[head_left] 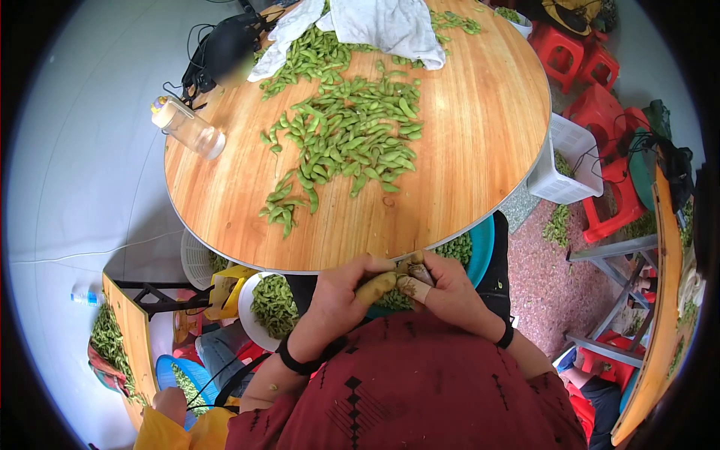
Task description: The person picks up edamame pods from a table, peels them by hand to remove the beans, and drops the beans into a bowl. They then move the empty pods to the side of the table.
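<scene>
Green pods [352,135] lie spread over the round wooden table [472,150]. Just below its near edge, my left hand [349,289] and my right hand [446,289] are close together in front of my red shirt. Both have their fingers bent and pressed together, with yellowish coverings on some fingertips. What they hold between them is too small to make out. Beneath them, more green pieces [394,300] show in part. A white cloth [390,30] covers some pods at the far side.
A clear bottle [196,135] stands at the table's left edge. White bowl [274,304] with pods and teal basin [482,251] are below the near edge. At right are a white crate [566,161] and red stools [611,187]. Parts of other people show at lower left and right.
</scene>
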Available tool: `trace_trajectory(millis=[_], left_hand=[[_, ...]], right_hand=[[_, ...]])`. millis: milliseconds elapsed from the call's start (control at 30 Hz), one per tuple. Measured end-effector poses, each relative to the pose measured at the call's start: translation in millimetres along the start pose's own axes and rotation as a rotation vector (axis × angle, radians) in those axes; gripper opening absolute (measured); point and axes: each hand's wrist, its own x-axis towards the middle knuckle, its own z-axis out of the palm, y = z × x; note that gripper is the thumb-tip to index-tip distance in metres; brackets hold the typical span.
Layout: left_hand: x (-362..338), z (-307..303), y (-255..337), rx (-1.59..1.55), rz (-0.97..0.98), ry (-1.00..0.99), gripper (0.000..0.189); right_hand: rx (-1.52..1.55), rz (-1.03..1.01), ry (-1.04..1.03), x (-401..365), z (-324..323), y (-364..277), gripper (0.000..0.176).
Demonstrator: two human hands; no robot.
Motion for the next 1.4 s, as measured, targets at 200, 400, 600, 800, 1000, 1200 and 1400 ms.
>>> trace_trajectory(millis=[200, 400, 600, 800, 1000, 1200, 1400], left_hand=[[2, 29, -6, -0.686, -0.207, 0.052, 0.028], [5, 35, -16, -0.473, 0.114, 0.168, 0.027], [3, 19, -12, 0.088, 0.111, 0.106, 0.025], [-2, 19, -12, 0.25, 0.207, -0.027, 0.019], [-4, 21, -12, 0.208, 0.196, 0.029, 0.018], [-9, 12, -7, 0.27, 0.091, -0.041, 0.014], [-10, 10, -4, 0.307, 0.162, -0.089, 0.012]], right_hand=[[-0.214, -0.207, 0.22, 0, 10, 6, 0.013], [-0.08, -0.102, 0.267, 2, 14, 5, 0.013], [-0.272, -0.311, 0.331, 3, 11, 3, 0.015], [-0.255, -0.265, 0.194, 3, 6, 2, 0.016], [-0.271, -0.082, 0.198, 3, 8, -3, 0.018], [-0.477, -0.516, 0.07, 7, 7, 7, 0.025], [-0.427, -0.547, 0.029, 9, 1, 7, 0.027]])
